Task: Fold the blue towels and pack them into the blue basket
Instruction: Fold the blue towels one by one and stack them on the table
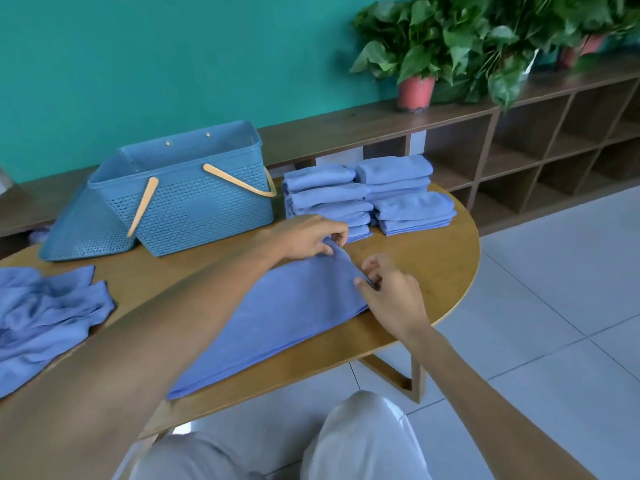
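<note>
Mid-fold on one towel (277, 323). It lies flat as a long strip across the surface (433, 258), already narrowed by the look of it. Left hand (306, 237) pinches the far corner on its side; right hand (388, 289) pinches the other corner of the same far edge. Both grasping cloth, neither released.

Next move, as I read it: lift that far edge and bring it toward the near end, matching corners, then flatten.

Basket (194, 192) sits far left on the surface, open; can't see any towels in it. A second basket or lid (86, 230) leans against its left side. Folded stacks (367, 195) sit just beyond the hands, near the left one, so packing has likely not begun. Unfolded pile (45, 313) at left is still to do.

Nothing blocks the fold path. Stacks are close behind the left hand; a careless lift could knock them. Shelf (519, 133) and plants (467, 39) are well clear.
</note>
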